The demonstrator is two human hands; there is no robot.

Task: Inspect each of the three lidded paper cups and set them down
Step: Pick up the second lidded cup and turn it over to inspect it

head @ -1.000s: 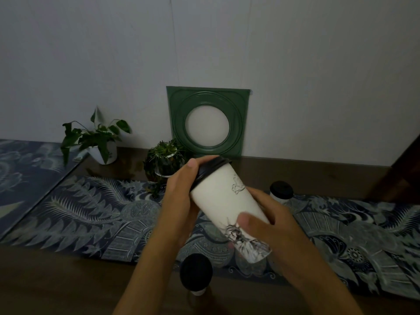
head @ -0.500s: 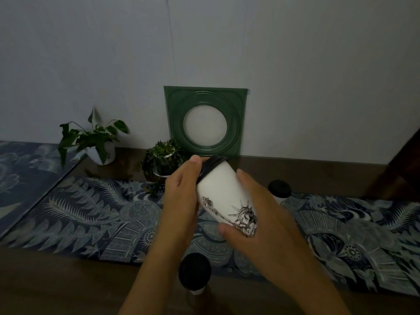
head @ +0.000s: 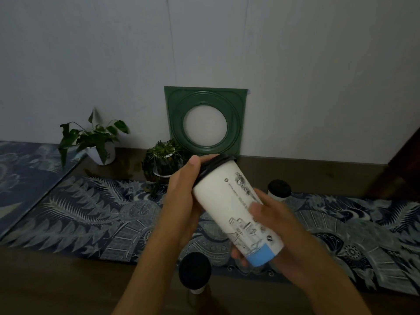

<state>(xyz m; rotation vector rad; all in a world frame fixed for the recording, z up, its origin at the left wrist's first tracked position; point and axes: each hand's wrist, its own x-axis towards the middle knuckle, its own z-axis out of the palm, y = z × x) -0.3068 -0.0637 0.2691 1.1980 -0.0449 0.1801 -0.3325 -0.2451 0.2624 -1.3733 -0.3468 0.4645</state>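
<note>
Head view, wall: a pale plain wall rose behind the dim worktop, with a square green moulded frame leaning on it.
Surface: a dark wooden table carried a blue patterned fern-print runner.
Plants: a leafy plant in a white pot stood far left, a bushy potted plant near the frame.
Held cup: the tall white paper cup with a black lid hung tilted above the runner, lid away from the person.
Left hand: fingers closed around the lid end.
Right hand: wrapped around the base.
Other cups: a black-lidded cup at the near edge and a black-lidded cup behind the right hand stood upright.
Progress: I judged one inspection underway; whether the two standing were already checked could not be told.
</note>
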